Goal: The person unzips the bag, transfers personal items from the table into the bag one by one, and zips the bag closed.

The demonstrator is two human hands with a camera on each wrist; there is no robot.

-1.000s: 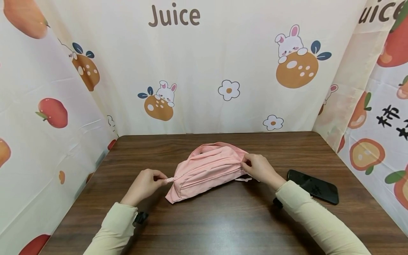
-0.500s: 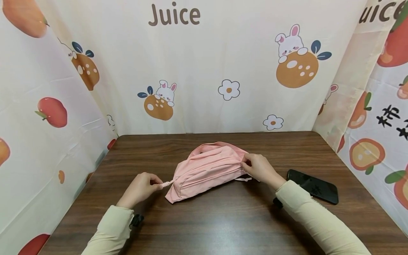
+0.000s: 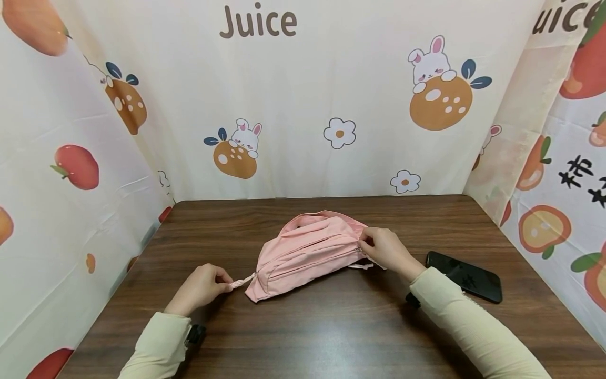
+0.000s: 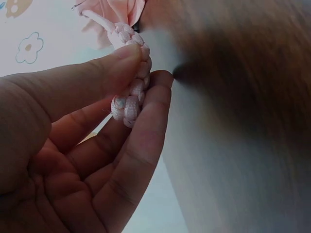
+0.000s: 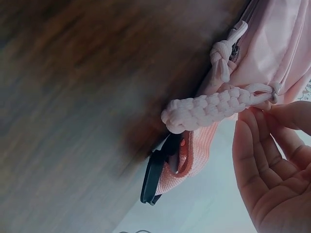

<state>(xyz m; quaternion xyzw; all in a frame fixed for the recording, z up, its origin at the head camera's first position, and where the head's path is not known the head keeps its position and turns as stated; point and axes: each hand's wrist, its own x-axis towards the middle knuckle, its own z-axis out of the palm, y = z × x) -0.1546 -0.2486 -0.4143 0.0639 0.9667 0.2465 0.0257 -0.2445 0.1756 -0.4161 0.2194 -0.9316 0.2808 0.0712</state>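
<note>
A pink waist bag (image 3: 307, 252) lies on the table in the head view, slanting up to the right. My left hand (image 3: 201, 287) pinches a pale pink braided zipper pull (image 4: 131, 107) between thumb and fingers, stretched out from the bag's left end. At the bag's right end my right hand (image 3: 385, 250) pinches the fabric by the zipper. In the right wrist view another braided pull (image 5: 209, 109) hangs beside those fingers, with a knotted cord (image 5: 222, 51) above it. A black buckle (image 5: 158, 172) on pink webbing (image 5: 197, 155) shows below. The pinched fabric is partly hidden by the fingers.
A black phone (image 3: 466, 276) lies on the brown wooden table (image 3: 303, 337), right of the bag near my right forearm. Printed curtains (image 3: 293, 95) stand along the back and both sides of the table.
My left hand has moved left and toward me with the braided pull, and more of its cord shows between the fingers and the bag. The right hand and the bag stay nearly still.
</note>
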